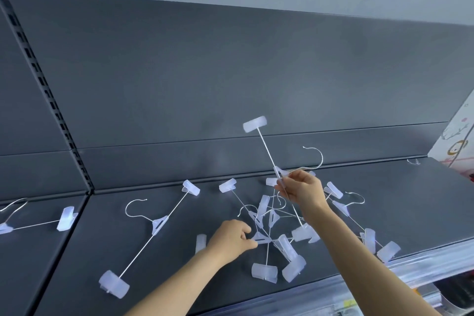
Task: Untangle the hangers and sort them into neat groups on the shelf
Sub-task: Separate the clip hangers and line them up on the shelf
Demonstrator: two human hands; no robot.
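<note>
pinching the white centre piece of a raised hanger (265,147), the right hand (301,188) holds it above the far side of the tangle (279,233), thumb and fingers curled round the middle where the wire hook comes out. this hanger stands tilted: one frosted clip is up in the air beyond the tangle, the rod runs down past the hand into the tangle, and the hook curves off to the right.

the left hand (232,237) sits at the near left edge of the tangle, its thumb and fingertips pinching the triangular centre piece of a flat hanger (263,237) that lies in the pile. both forearms reach in from the near side.

the tangle itself is a heap of thin wire hangers with translucent clips, rods crossing one another, resting on the dark shelf (423,200). left of the tangle and apart from it lies a single hanger (159,224), set diagonally with its hook to the left. just left of the left hand lies a loose clip (200,242). farther left of the tangle, on the neighbouring shelf section, lies one more hanger (38,223).

behind the tangle rises the dark back panel (230,72), with a slotted upright (51,100) well to the left. far right of the tangle a patterned panel (459,136) shows at the edge.
</note>
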